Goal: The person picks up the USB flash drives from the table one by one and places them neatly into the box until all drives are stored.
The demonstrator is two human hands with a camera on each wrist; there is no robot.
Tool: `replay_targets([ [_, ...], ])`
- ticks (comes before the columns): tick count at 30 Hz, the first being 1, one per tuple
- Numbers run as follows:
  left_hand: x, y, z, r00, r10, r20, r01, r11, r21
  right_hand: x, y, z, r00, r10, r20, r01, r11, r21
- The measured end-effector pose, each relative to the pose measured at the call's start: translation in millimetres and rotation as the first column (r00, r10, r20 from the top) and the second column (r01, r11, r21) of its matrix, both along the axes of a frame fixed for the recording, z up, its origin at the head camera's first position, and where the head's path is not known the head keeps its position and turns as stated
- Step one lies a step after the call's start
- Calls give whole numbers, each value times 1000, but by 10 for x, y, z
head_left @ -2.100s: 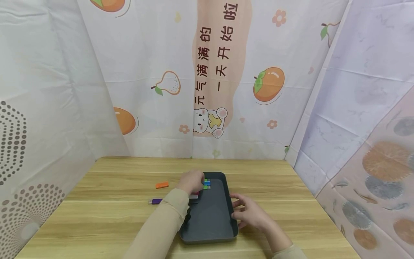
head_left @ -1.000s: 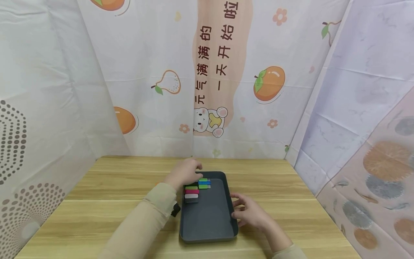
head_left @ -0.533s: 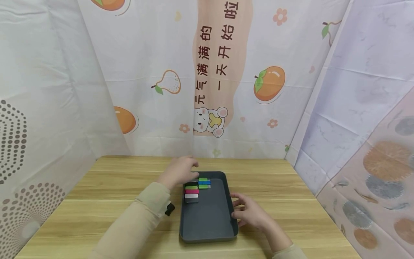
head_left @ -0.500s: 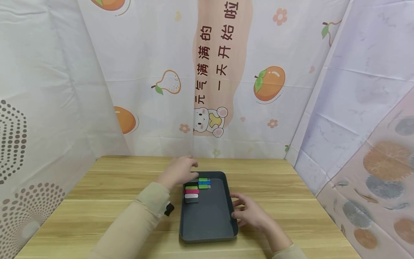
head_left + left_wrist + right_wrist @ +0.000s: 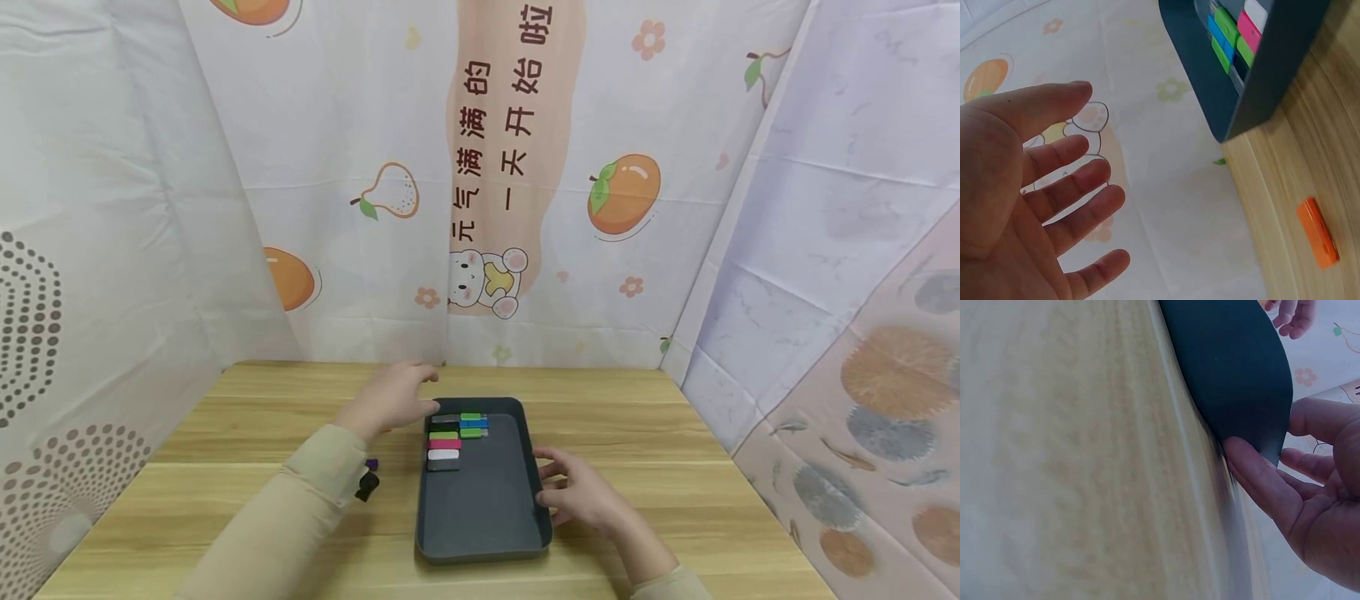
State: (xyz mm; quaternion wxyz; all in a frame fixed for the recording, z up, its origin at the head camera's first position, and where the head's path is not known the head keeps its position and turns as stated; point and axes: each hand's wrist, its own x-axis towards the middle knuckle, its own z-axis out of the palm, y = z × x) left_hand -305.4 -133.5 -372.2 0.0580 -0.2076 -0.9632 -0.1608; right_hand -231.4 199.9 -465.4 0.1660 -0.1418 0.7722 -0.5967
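Observation:
A dark grey tray (image 5: pixel 487 517) holds several small USB flash drives at its far left. Metal plugs show on the green flash drive (image 5: pixel 471 433) and the blue flash drive (image 5: pixel 477 424). Left of these lie a pink flash drive (image 5: pixel 445 444) and a white flash drive (image 5: pixel 443 455). My left hand (image 5: pixel 390 402) hovers beside the tray's far left corner, fingers spread and holding nothing. An orange flash drive (image 5: pixel 1318 233) lies on the table below it, mostly hidden in the head view. My right hand (image 5: pixel 573 492) rests relaxed fingers against the tray's right wall.
A purple flash drive (image 5: pixel 372 464) peeks out beside the left sleeve (image 5: pixel 292 508). A black piece (image 5: pixel 367 486) sits at the left wrist. Behind the wooden table (image 5: pixel 645 417) hangs a printed white curtain (image 5: pixel 337 108), with more curtains at both sides.
My left hand has come out of the tray and moved left, uncovering the flash drives in it. The purple drive is now mostly hidden by the arm. My right hand has stayed in place.

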Motion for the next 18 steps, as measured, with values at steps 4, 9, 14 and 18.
replay_targets([
  [4,3,-102,-9,1000,-16,-7,16,1000,2,-12,2,-8,1000,2,1,-2,1000,3],
  [9,2,-230,-33,1000,-13,14,13,1000,14,-16,7,-12,1000,3,0,-3,1000,0],
  [14,-16,-345,-93,999,6,45,-7,1000,25,-18,5,-17,1000,-1,4,1,1000,5],
  [18,-38,-444,-165,997,22,77,-26,999,47,-16,0,-19,1000,-1,2,1,1000,7],
])
